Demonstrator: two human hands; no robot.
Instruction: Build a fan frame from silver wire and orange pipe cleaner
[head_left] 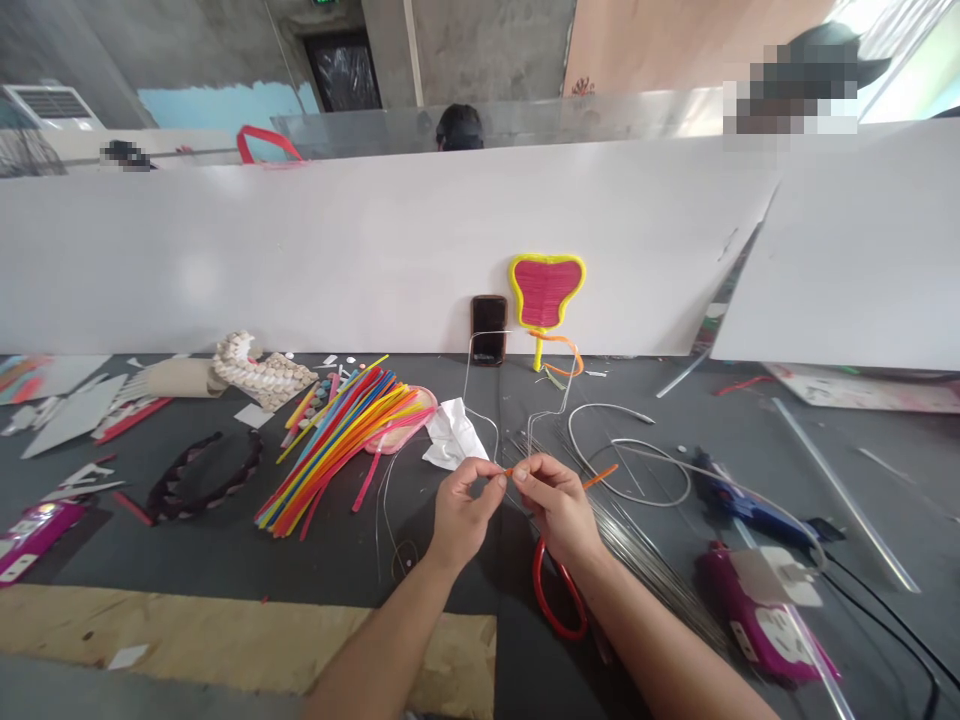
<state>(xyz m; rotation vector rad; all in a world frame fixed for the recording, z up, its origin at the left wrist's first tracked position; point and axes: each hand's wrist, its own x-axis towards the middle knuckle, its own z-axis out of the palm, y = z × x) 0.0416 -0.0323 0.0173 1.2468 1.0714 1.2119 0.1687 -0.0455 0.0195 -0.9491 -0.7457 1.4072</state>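
Left hand [466,502] thumb and forefinger are pinched on an orange strip [510,472], held above the middle of the dark table [195,555]; it is gripped likewise by the right hand [556,500], just beside. From the left, a dark headband [166,497], a bundle of coloured strips [337,450] and crumpled white paper [454,437] are laid out. Beyond the hands, a bent wire frame [466,380] is seen. A phone [489,328] and a pink-and-yellow fan [548,292] are propped against the white partition [337,250]; farther right, a blue glue gun [750,502] is placed.
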